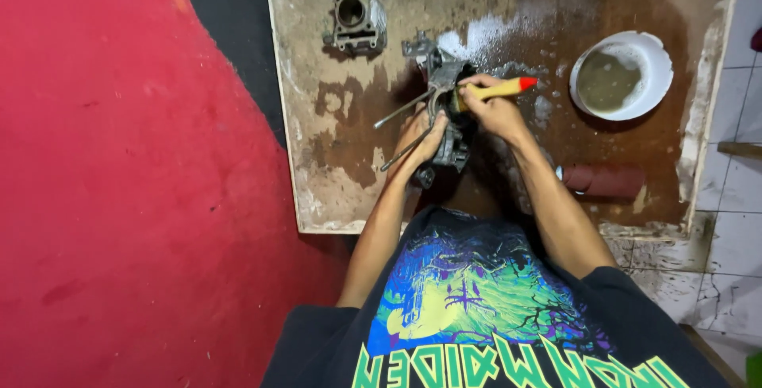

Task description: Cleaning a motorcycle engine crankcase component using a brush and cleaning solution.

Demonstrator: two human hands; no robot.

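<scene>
Both hands have a closed grip: the left hand clamps the grey metal engine casting with long studs near the middle of the stained, wet wooden tabletop, and the right hand holds a yellow-handled, red-tipped brush to it. It looks like scrubbing; reaching another face would call for turning the casting. A grey finned metal cylinder sits near the far left corner, a white bowl of murky liquid toward the right edge, beside red flooring.

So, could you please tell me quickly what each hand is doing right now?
Left hand: closed on the grey metal engine part.
Right hand: closed on the yellow-handled brush.
</scene>
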